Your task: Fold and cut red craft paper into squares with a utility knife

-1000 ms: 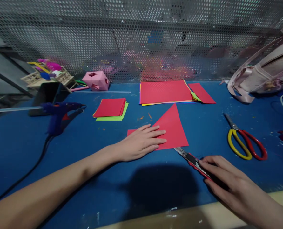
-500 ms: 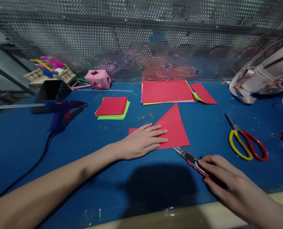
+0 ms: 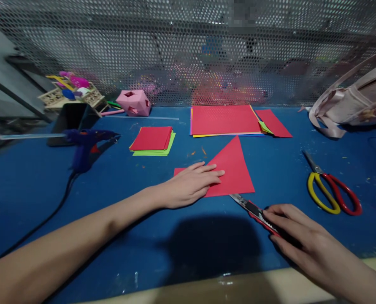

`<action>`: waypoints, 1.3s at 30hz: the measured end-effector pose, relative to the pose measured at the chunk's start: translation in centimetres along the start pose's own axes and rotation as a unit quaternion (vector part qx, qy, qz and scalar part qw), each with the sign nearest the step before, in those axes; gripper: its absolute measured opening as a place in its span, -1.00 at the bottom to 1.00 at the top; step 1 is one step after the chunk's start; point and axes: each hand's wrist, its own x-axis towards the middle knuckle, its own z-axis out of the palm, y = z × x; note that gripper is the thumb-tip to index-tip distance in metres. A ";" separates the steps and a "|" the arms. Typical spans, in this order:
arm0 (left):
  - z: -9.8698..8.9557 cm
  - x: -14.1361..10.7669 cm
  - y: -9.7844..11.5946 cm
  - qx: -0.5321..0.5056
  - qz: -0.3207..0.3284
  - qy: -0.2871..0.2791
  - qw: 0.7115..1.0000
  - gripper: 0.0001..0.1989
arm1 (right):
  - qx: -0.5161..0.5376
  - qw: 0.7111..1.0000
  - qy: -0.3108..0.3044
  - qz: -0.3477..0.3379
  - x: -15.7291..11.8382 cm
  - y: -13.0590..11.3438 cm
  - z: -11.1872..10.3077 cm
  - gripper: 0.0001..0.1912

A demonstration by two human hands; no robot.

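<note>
A folded red paper (image 3: 237,171) lies on the blue table, with a pointed flap at its top and a strip showing at its left. My left hand (image 3: 192,183) rests palm down on it, fingers spread over the fold. My right hand (image 3: 301,236) is closed around a red and black utility knife (image 3: 254,211). The knife's blade points up and left, and its tip is at the paper's lower edge, perhaps slightly under it.
Scissors (image 3: 320,179) lie at the right, a bag (image 3: 352,101) behind them. Paper stacks (image 3: 151,138) (image 3: 222,120) sit beyond my hands, near a pink paper ball (image 3: 133,102). A blue glue gun (image 3: 83,147) with its cord is at the left.
The fingers of my left hand have bent slightly on the paper. The view has shifted a little; my right hand and the knife hold about the same position.
</note>
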 end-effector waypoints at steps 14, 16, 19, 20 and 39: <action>-1.2 0.1 -1.3 0.076 0.052 -0.062 0.994 -0.55 | -0.007 1.000 0.000 0.000 0.6 -0.3 -0.1 -0.65; -1.1 0.1 -1.3 0.077 0.050 -0.060 0.994 -0.55 | -0.013 1.000 -0.001 -0.006 0.7 -0.3 -0.1 -0.65; -1.0 0.1 -1.4 0.075 0.048 -0.054 0.995 -0.55 | -0.024 1.000 0.002 -0.012 0.8 -0.4 -0.2 -0.65; -0.9 0.1 -1.4 0.073 0.048 -0.052 0.995 -0.55 | -0.026 1.000 0.003 -0.015 0.8 -0.4 -0.1 -0.65; -1.3 0.3 -2.1 0.064 0.063 -0.071 0.993 -0.55 | -0.034 0.999 -0.012 -0.020 1.4 -0.7 0.0 -0.66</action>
